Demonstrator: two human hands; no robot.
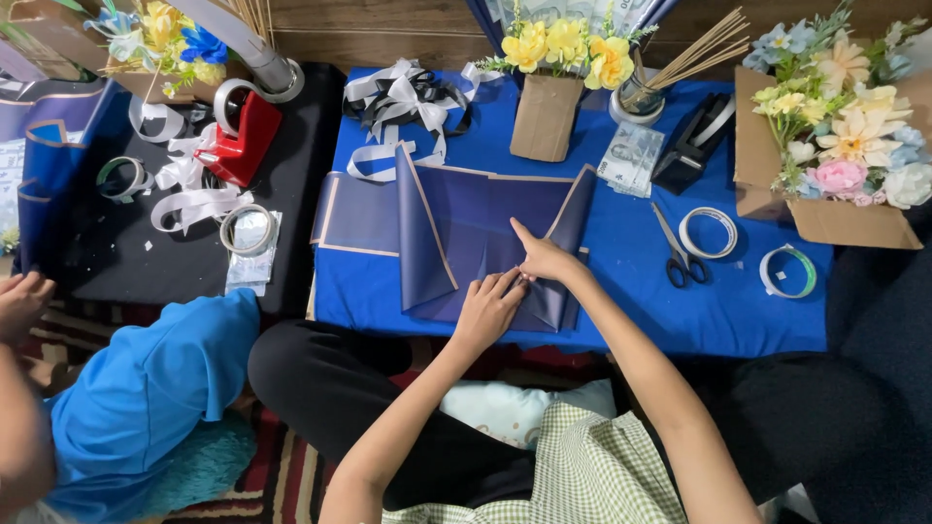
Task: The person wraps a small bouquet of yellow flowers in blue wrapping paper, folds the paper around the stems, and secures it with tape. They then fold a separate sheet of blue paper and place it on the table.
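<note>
A dark navy wrapping sheet (466,228) with a thin tan edge lies partly folded on the blue table cover (621,311). My left hand (488,307) presses flat on its near fold, fingers together. My right hand (544,257) sits just beyond it, index finger stretched out along a crease of the same sheet. The two hands almost touch. Neither hand lifts the sheet off the table.
Scissors (677,254), two tape rolls (708,233) (787,271), a black tape dispenser (691,146) and banknotes (629,155) lie right of the sheet. Yellow flowers in a paper sleeve (549,102) and white ribbons (403,107) stand behind. A box of flowers (835,146) is far right. Another person in blue (146,388) sits left by a red dispenser (243,136).
</note>
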